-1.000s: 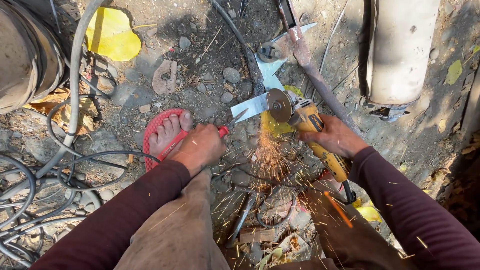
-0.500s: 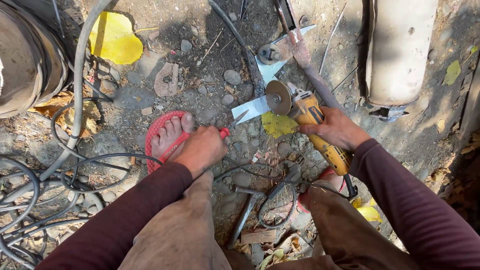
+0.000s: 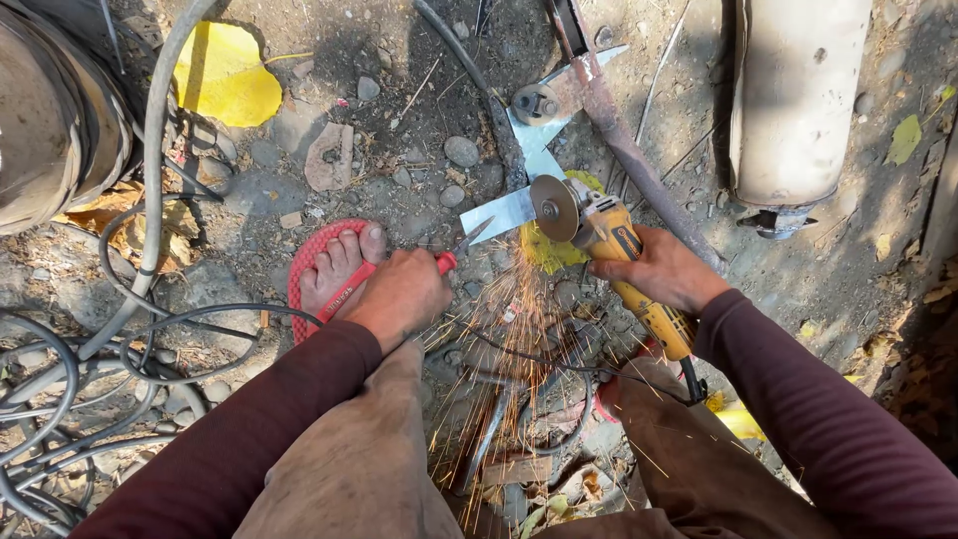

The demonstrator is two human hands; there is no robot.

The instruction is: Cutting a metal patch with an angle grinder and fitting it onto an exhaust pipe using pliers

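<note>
Sparks [image 3: 514, 319] back — grinder [image 3: 609, 250] disc on metal blade [image 3: 499, 212], hands unmoved

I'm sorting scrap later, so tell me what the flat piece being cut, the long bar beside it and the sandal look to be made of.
Flat piece: likely steel, bare and bright grey; it reflects light and throws sparks at the grinder in the right hand.
Long bar: probably iron or steel, dull reddish-brown, apparently rusted.
Sandal: looks like red rubber or plastic, matte, with a textured edge.

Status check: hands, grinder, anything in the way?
Left hand grips pliers on metal strip. Right hand holds grinder; sparks flying. Cable below.
</note>
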